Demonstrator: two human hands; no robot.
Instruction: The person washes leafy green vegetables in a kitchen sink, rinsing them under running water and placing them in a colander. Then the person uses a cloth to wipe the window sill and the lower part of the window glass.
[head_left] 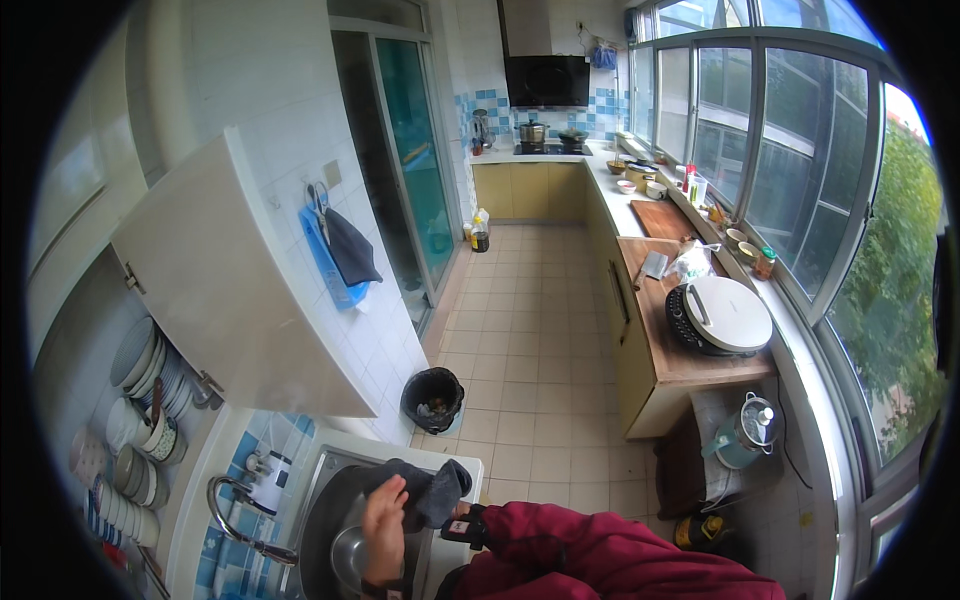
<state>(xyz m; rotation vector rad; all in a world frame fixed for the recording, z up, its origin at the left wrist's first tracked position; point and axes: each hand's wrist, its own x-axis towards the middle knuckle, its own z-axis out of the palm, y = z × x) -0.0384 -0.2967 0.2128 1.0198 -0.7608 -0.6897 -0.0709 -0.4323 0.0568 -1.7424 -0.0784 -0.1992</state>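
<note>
A dark grey cloth [437,497] is bunched up at the right edge of the sink [322,478]. My right hand [461,511], at the end of a dark red sleeve, grips it; most of the fingers are hidden behind the cloth. Over the sink, my left hand [384,520] is held upright with its fingers stretched out, just left of the cloth. Whether it touches the cloth I cannot tell. Below and beside the left hand, a round steel bowl [349,553] sits in the basin. A curved chrome faucet [262,549] reaches over the sink's left side.
An open cabinet door [235,290] juts out on the left, by shelves of stacked bowls [140,475]. A black trash bin [432,398] stands on the tiled floor. To the right, a counter bears a cleaver [652,266] and a round white-lidded electric griddle [728,314].
</note>
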